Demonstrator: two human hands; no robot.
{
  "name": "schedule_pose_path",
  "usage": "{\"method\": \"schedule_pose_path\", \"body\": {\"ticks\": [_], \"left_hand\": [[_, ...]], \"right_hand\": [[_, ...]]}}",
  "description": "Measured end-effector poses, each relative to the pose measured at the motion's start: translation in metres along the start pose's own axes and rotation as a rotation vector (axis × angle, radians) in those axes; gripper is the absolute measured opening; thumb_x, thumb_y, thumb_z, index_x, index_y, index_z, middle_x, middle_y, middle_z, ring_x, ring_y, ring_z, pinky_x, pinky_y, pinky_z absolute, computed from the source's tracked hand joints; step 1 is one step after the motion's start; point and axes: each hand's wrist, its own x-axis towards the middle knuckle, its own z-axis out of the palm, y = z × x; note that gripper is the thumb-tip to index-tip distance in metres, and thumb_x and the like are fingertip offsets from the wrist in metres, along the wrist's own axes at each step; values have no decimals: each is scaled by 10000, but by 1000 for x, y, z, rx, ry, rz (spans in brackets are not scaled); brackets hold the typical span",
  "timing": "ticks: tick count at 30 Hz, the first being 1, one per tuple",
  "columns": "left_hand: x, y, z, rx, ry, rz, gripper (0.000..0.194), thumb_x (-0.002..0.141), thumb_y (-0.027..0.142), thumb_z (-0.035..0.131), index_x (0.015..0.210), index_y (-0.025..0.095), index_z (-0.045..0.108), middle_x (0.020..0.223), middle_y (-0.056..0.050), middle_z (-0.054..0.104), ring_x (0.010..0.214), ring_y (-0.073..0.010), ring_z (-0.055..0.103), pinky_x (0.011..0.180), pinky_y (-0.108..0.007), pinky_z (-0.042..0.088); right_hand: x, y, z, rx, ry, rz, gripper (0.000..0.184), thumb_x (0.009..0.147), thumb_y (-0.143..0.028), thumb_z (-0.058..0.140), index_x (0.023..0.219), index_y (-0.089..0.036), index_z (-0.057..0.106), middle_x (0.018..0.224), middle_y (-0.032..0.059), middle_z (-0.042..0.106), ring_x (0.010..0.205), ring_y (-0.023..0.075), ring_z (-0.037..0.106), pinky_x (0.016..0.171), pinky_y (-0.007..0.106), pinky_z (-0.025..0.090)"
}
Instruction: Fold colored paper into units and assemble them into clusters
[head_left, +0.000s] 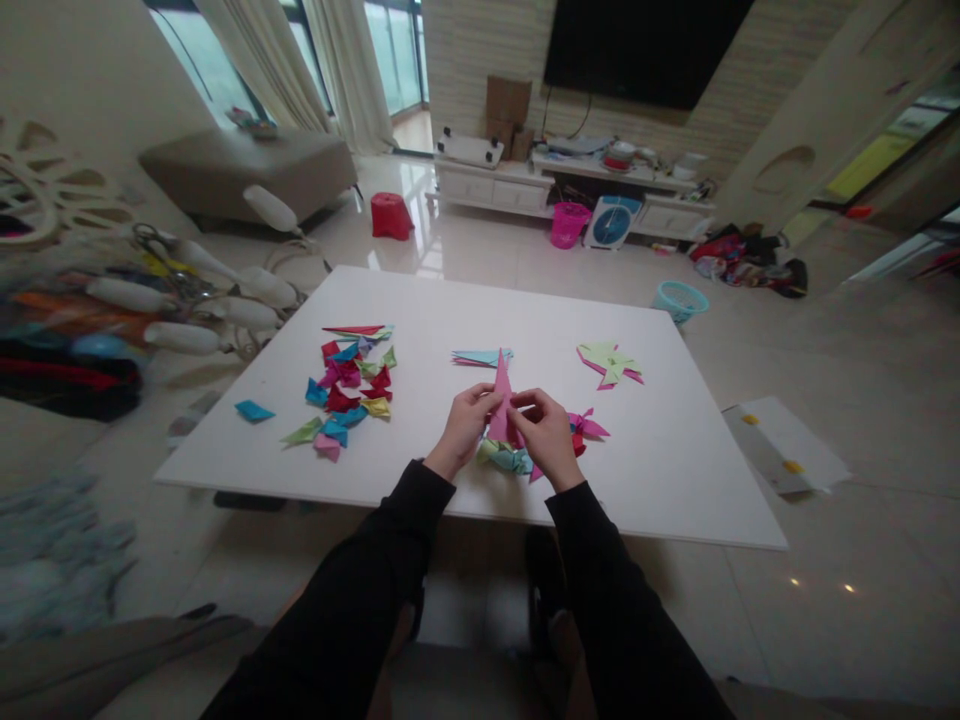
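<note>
A pointed, folded piece of pink origami paper (pixel 502 400) is held upright above the table between both hands. My left hand (pixel 470 418) pinches its left side with closed fingers. On its right side, my right hand (pixel 546 428) grips it between thumb and fingers. Under and beside the hands lie pale green and light blue folded papers (pixel 510 459), partly hidden by them. Pink and red folded pieces (pixel 591 426) show just right of my right hand. Beyond the hands rest narrow blue and pink folded strips (pixel 480 358).
The white table (pixel 660 490) carries a pile of colourful folded papers (pixel 345 385) on the left and a lone blue one (pixel 255 411). Green and pink folded papers (pixel 610 364) lie at right. A turquoise basket (pixel 680 298) and red stool (pixel 391 216) stand on the floor.
</note>
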Motion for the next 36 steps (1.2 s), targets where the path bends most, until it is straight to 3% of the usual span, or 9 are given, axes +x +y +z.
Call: {"method": "schedule_pose_path", "body": {"ticks": [9, 13, 19, 25, 29, 33, 36], "left_hand": [[2, -5, -10, 57, 10, 46, 352, 596, 310, 910, 850, 116, 763, 802, -76, 756, 707, -150, 669, 706, -280, 522], [-3, -5, -6, 44, -45, -10, 425, 537, 239, 929, 906, 108, 762, 843, -101, 769, 741, -166, 694, 735, -296, 542], [-9, -13, 2, 115, -79, -29, 356, 584, 270, 911, 849, 105, 740, 789, -94, 750, 690, -159, 681, 689, -290, 538], [-5, -15, 3, 75, -80, -25, 407, 590, 294, 908, 880, 130, 674, 739, -45, 712, 648, -138, 669, 681, -275, 536], [-5, -8, 3, 99, -10, 76, 427, 606, 285, 897, 892, 180, 597, 821, -7, 701, 638, -133, 672, 644, -270, 543], [-9, -2, 1, 216, -64, 112, 340, 666, 299, 865, 926, 150, 704, 860, -51, 726, 674, -147, 677, 682, -282, 549], [-5, -1, -5, 240, -61, 79, 407, 692, 316, 849, 1038, 124, 754, 839, -83, 747, 708, -172, 688, 716, -303, 545]], "right_hand": [[4, 6, 1, 78, 78, 47, 205, 761, -330, 685, 919, -218, 617, 801, 17, 662, 702, 185, 633, 622, 301, 507], [1, 8, -8, 62, 139, 8, 189, 762, -326, 678, 907, -216, 629, 804, 20, 664, 745, 190, 630, 683, 315, 512], [-7, 6, -23, 48, 157, -18, 158, 766, -315, 655, 883, -214, 624, 823, 26, 663, 778, 195, 629, 723, 324, 507], [-8, 9, -28, 60, 119, 45, 202, 740, -309, 670, 911, -211, 630, 831, 22, 670, 747, 189, 623, 683, 314, 505], [-9, 13, -29, 80, 78, 63, 207, 742, -317, 675, 916, -212, 634, 796, 14, 677, 730, 188, 632, 649, 301, 497], [-6, 19, -28, 68, 64, 58, 190, 744, -313, 675, 897, -209, 634, 800, 18, 673, 735, 191, 633, 647, 305, 500], [-2, 21, -28, 39, 40, 44, 188, 746, -307, 665, 901, -203, 640, 849, 34, 677, 751, 195, 636, 649, 308, 502]]}}
